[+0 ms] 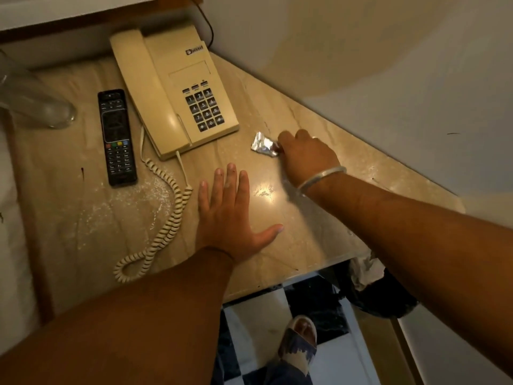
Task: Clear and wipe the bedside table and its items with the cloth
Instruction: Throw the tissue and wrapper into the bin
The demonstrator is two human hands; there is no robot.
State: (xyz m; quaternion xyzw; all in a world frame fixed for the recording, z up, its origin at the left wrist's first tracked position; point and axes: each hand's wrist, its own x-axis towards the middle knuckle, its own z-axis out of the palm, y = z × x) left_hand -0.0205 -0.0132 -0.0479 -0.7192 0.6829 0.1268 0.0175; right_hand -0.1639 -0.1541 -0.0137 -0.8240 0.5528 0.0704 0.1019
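While the left hand [231, 215] lay flat on the bedside table [319, 232],
the right hand [306, 154] pinched a silver wrapper [263, 144].

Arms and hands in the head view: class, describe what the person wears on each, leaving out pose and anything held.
Both forearms are bare, with no sleeves in view and no gloves. The right hand has a plain silver-coloured metal bangle round its wrist. The left hand shows only a thin dark band or thread at the wrist. A ring cannot be made out for certain on either hand.
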